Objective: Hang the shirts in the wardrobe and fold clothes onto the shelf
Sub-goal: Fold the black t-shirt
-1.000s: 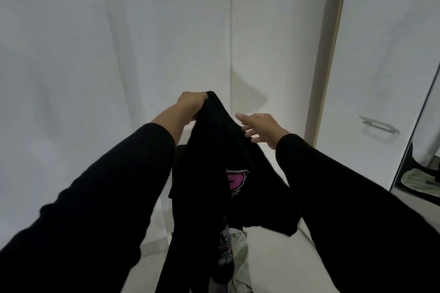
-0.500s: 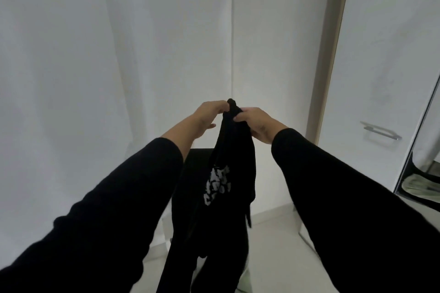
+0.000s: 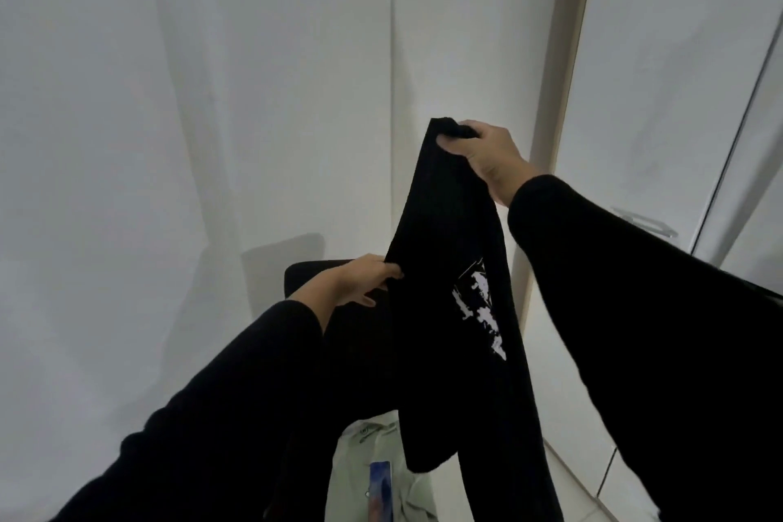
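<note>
Right hand (image 3: pixel 487 157) fisted on hanging black shirt (image 3: pixel 449 288), long axis vertical; left hand (image 3: pixel 360 280) pinching its edge.

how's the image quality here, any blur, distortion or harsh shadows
Head view: soft, dim, even light; a faint shadow on the white wall behind the black chair. Wide-angle bending curves the wardrobe door edges. Black shirt and sleeves lose detail in darkness; right hand and left hand fairly sharp.
</note>
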Tool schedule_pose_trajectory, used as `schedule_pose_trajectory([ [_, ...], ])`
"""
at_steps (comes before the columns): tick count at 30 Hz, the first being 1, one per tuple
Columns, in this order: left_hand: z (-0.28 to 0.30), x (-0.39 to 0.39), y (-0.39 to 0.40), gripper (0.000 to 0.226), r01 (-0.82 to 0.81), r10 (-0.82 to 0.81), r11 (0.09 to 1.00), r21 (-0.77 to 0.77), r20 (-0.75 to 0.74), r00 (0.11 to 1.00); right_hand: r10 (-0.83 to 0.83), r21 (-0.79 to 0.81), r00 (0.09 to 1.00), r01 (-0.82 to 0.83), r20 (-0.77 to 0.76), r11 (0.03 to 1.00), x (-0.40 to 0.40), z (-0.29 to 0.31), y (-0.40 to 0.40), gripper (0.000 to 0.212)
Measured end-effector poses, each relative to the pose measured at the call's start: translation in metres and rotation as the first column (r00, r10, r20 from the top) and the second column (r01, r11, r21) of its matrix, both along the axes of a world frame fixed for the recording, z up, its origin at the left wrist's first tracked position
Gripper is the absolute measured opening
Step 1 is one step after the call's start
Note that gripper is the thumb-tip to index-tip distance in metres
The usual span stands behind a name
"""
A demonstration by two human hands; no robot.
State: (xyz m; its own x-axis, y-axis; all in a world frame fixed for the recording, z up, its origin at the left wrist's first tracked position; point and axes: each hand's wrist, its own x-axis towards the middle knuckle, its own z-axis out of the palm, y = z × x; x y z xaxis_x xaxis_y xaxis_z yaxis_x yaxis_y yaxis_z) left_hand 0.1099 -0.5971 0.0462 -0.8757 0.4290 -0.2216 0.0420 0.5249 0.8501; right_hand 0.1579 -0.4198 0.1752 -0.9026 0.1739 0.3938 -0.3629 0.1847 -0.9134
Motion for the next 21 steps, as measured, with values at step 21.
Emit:
schedule_pose_trajectory([
  [21, 0.080, -0.020, -0.042, 0.030, -0.521, -0.230, 0.693, -0.499, -0.837, 0.497, -0.780, 0.630, 0.611, 0.554, 0.137, 0.545, 0.022, -0.044, 0.040, 0.022],
])
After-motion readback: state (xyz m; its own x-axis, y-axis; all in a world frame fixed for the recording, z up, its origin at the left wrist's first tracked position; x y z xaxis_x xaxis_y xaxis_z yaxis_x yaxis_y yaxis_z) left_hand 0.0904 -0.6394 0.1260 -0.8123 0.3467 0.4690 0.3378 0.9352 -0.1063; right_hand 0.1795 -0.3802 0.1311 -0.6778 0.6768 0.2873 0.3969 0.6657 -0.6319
